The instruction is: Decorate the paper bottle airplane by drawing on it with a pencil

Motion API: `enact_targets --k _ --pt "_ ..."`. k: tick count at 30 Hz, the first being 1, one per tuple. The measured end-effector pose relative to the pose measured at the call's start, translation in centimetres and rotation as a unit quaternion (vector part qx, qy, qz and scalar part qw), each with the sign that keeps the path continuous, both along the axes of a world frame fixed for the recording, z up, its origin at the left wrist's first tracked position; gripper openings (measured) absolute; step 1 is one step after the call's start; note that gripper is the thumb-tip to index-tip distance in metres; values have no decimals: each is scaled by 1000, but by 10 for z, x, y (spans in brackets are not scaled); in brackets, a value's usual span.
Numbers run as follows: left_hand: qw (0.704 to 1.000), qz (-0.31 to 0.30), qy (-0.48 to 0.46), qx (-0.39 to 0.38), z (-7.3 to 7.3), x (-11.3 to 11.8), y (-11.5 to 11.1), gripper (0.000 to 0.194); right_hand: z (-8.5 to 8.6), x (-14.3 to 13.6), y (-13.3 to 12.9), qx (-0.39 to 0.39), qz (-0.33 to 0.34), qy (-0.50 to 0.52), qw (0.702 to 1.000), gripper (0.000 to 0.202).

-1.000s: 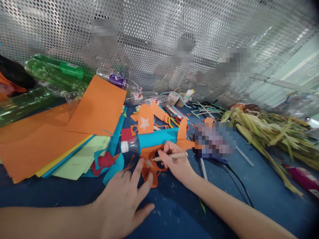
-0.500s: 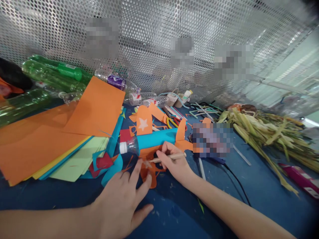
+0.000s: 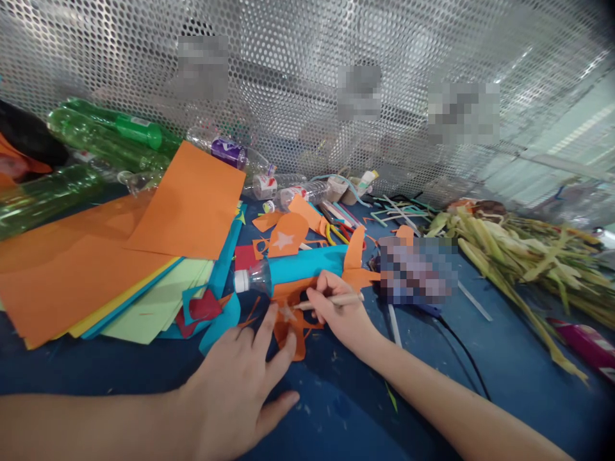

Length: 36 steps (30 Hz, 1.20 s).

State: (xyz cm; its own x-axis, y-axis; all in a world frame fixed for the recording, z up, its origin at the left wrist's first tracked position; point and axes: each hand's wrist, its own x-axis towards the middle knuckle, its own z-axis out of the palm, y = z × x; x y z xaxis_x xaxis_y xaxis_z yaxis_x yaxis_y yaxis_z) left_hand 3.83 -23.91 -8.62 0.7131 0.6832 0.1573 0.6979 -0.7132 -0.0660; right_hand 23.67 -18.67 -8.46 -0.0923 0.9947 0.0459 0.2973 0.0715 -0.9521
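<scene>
A plastic bottle wrapped in blue paper lies across the middle, its white cap to the left, with orange paper wings and tail fins. A pale star marks the far wing, which tilts up. On the near wing lies another pale star. My left hand is open, fingers spread, with fingertips on the near wing beside this star. My right hand is closed round a light-coloured pencil, whose tip is at the star's right side.
Left are stacked coloured papers and green bottles. Clear bottles, straws and yellow-handled scissors lie behind. Dried corn husks and a black cable are right. A perforated metal screen borders the back.
The view has shifted slightly, so things sit a little farther right. The far wing has tipped back, away from me. Both hands keep nearly the same pose at the near wing.
</scene>
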Motion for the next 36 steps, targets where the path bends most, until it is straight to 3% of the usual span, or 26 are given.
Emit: enact_targets --k 36 --pt "1000 7 -3 -29 3 0 0 52 2 -2 -1 2 3 -30 1000 26"
